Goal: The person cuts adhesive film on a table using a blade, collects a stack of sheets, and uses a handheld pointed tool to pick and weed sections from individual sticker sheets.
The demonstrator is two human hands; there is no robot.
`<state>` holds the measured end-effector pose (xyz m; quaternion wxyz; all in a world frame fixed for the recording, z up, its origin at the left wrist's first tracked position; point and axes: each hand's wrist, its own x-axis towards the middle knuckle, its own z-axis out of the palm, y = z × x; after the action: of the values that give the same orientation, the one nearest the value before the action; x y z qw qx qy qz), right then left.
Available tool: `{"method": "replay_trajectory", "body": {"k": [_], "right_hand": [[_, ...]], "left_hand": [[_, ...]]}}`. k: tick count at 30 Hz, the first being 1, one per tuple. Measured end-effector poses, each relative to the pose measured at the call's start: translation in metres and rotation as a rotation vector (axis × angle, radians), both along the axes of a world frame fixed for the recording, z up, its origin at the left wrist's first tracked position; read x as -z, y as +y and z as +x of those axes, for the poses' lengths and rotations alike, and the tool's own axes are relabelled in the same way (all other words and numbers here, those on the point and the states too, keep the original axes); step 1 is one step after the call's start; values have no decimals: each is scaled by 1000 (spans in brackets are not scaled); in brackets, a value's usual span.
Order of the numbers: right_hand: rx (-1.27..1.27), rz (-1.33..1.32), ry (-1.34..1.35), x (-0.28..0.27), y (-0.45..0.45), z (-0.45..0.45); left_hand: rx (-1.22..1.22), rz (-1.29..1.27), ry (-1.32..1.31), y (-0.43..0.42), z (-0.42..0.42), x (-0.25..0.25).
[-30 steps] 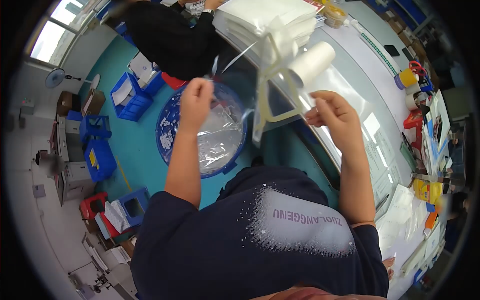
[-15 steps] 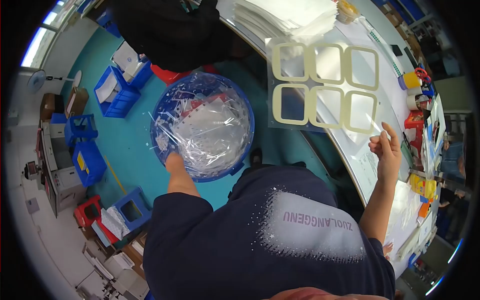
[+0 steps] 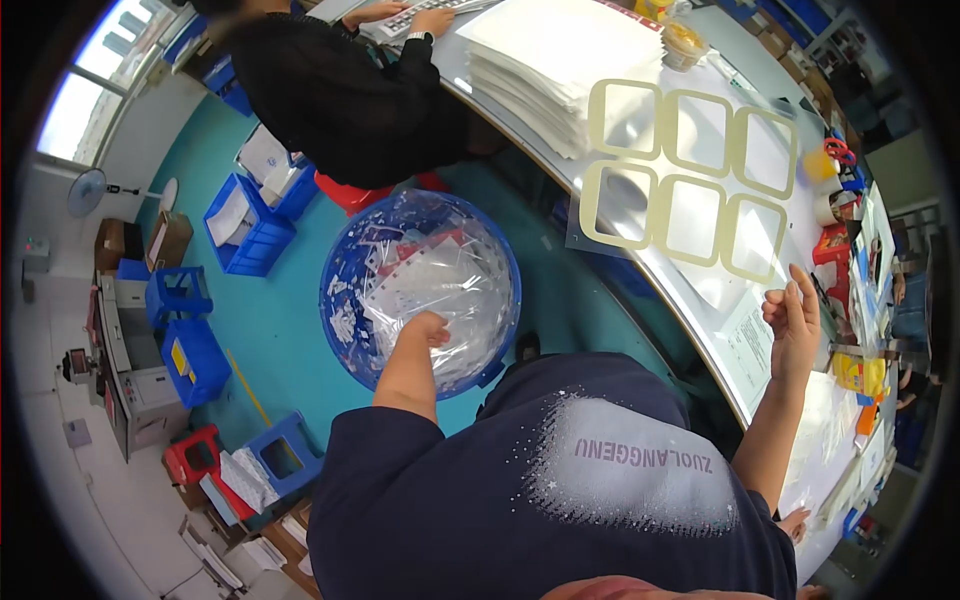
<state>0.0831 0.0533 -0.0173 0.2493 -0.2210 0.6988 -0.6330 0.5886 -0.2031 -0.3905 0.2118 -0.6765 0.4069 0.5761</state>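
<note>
My left hand [image 3: 428, 328] is over the round blue bin [image 3: 328, 262], fingers loosely bent and apart, with nothing seen between them. Clear film scraps [image 3: 460, 290] and white bits fill the bin. On the right, my right hand [image 3: 793, 318] pinches the lower right corner of a clear sheet [image 3: 577, 225]. Six rounded cream-coloured frames [image 3: 660, 220] in two rows of three show on that sheet, which is spread above the table edge, close to a stack of white sheets [image 3: 560, 50].
A co-worker in black [image 3: 340, 100] is at the table [image 3: 690, 335] at the top. A red stool [image 3: 350, 195] stands behind the bin, and blue crates [image 3: 245, 225] are on the floor at the left. Printed paper [image 3: 745, 340] and a tub [image 3: 683, 45] lie on the table.
The crumpled-looking sheet has spread flat and shifted right with my right hand. My left hand has come away from the sheet, down to the bin's edge, then over its contents.
</note>
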Motion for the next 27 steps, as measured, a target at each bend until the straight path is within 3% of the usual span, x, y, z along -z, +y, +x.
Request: {"method": "replay_trajectory", "body": {"k": [1, 3, 5, 7, 9, 12, 16, 21, 24, 27], "right_hand": [[8, -21, -13, 0, 2, -1], [29, -45, -46, 2, 7, -2], [57, -47, -88, 4, 11, -4], [41, -43, -149, 14, 16, -10], [33, -36, -231, 22, 16, -13], [-68, -50, -338, 38, 22, -30], [-145, -52, -402, 41, 36, -47], [-138, -59, -436, 40, 66, -80], [-163, -149, -482, 45, 90, -111], [-177, -368, -439, 39, 113, -139]], "left_hand": [[222, 37, -81, -6, -7, -30], [580, -200, -160, -19, -8, -42], [840, -754, -143, -35, 5, -35], [526, -1188, 252, -25, -42, -137], [540, -1602, 531, -19, -95, -226], [428, -1994, 726, -5, -154, -291], [344, -2157, 854, 13, -216, -339], [498, -2248, 906, 32, -269, -355], [590, -2220, 1017, 49, -301, -367], [480, -2066, 1111, 73, -335, -378]]}}
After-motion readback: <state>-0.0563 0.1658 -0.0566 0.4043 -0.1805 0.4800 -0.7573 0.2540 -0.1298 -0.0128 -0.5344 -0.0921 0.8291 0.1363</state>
